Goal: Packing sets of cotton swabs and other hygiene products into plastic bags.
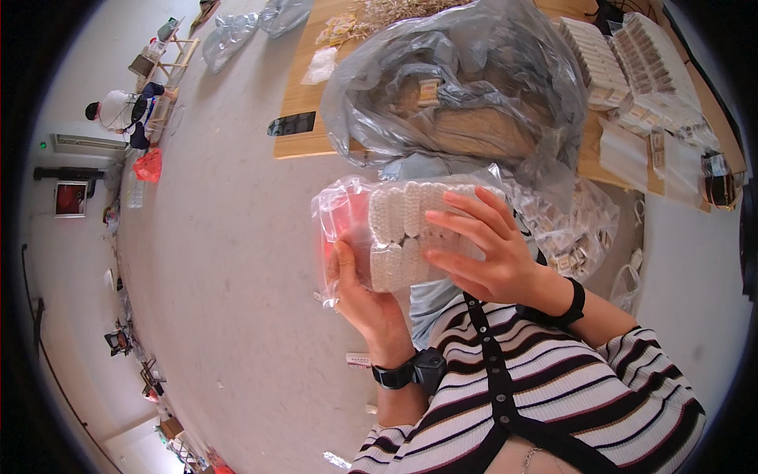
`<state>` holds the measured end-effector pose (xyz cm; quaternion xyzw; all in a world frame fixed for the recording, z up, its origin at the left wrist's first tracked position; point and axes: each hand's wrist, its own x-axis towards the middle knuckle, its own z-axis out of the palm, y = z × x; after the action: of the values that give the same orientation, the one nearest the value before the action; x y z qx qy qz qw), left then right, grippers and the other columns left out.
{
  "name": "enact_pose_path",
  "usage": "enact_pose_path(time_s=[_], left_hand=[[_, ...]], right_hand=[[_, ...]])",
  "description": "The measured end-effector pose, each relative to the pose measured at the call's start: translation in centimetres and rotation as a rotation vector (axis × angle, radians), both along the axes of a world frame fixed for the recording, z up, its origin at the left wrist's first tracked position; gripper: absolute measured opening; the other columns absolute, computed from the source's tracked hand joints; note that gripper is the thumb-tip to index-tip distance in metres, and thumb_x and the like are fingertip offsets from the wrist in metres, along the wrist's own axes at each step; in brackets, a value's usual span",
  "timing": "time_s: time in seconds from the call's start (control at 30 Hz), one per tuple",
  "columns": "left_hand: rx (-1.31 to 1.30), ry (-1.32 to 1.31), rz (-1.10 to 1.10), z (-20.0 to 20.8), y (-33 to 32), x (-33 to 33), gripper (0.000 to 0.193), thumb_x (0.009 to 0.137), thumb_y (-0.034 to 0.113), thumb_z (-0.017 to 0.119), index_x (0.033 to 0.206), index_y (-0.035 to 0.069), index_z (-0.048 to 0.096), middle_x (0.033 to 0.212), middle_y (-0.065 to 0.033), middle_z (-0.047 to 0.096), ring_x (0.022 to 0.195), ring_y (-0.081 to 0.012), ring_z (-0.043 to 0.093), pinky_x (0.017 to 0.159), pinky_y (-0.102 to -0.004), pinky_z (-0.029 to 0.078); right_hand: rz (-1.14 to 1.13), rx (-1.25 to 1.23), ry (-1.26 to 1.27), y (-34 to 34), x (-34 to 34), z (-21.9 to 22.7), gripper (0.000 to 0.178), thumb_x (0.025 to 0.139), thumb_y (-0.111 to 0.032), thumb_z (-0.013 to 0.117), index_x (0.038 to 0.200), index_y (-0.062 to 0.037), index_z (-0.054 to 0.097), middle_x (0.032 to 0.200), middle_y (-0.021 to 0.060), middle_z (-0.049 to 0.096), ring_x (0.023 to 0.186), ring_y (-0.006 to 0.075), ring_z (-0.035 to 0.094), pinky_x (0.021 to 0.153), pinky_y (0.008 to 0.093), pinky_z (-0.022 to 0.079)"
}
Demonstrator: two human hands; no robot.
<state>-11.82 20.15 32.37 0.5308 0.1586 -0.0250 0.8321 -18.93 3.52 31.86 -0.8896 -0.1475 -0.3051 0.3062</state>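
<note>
A clear plastic bag (pixel 341 207) holds several cream, knitted-looking pieces (pixel 395 229) packed side by side in rows. My left hand (pixel 365 304) grips its lower left part, thumb on the front and the other fingers hidden behind. Spread fingers of my right hand (pixel 489 249) lie across the right side of the pack, touching its surface. Something reddish shows through the clear film at the left end. The pack is held up in front of my body, apart from the table.
A large grey plastic bag (pixel 347 95) with a small package (pixel 429 92) inside lies on the wooden table (pixel 296 146). White packs (pixel 655 67) are stacked at the right, near clear bags (pixel 628 154). Below them sits a bag of small packages (pixel 580 225). A person (pixel 122 110) is far left.
</note>
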Motion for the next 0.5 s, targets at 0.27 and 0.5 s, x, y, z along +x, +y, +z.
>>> enact_pose_path(time_s=[0.27, 0.5], left_hand=[[0.152, -0.053, -0.009, 1.0, -2.0, -0.1, 0.031, 0.100, 0.025, 0.052, 0.110, -0.003, 0.061, 0.107, -0.0115, 0.064, 0.098, -0.0190, 0.062, 0.084, -0.0312, 0.051], [0.205, -0.134, -0.094, 1.1, -5.3, 1.8, 0.031, 0.098, 0.023, 0.056, 0.110, -0.005, 0.062, 0.108, -0.0133, 0.065, 0.098, -0.0202, 0.063, 0.084, -0.0317, 0.051]], right_hand=[[0.006, 0.031, -0.031, 0.6, 0.7, 0.9, 0.027, 0.077, -0.015, 0.065, 0.104, -0.0171, 0.070, 0.133, 0.0082, 0.055, 0.131, 0.0271, 0.046, 0.114, 0.0480, 0.027], [-0.110, 0.032, -0.058, -1.9, 1.0, 0.3, 0.029, 0.077, -0.011, 0.064, 0.106, -0.0165, 0.070, 0.131, 0.0088, 0.056, 0.130, 0.0273, 0.046, 0.113, 0.0483, 0.029]])
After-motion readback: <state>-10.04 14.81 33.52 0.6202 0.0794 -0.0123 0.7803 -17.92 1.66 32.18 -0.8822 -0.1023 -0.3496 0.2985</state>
